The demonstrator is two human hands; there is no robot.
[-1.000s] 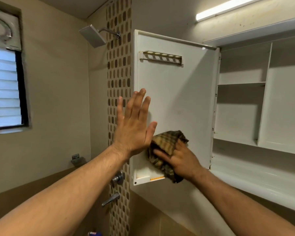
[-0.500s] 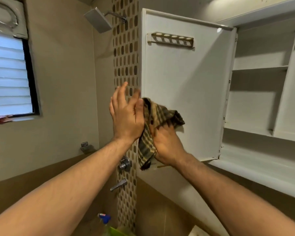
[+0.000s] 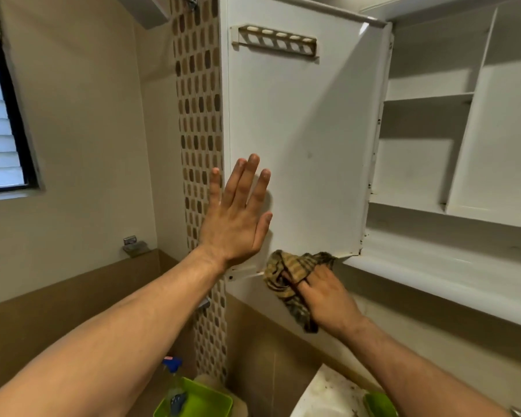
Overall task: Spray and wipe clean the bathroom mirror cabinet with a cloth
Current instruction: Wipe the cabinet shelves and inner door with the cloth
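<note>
The white cabinet door stands swung open, its inner face toward me, with a small slotted rack near its top. My left hand lies flat with straight fingers against the door's lower left part. My right hand grips a brown checked cloth and presses it to the door's bottom edge. The open cabinet with white shelves is at the right.
A strip of brown mosaic tiles runs down the wall left of the door. A window is at the far left. Below sit a blue-topped spray bottle in a green tub and a washbasin edge.
My right hand has dropped with the cloth from the door's left edge to its bottom edge. My left hand has gone from gripping the edge to lying flat on the door.
</note>
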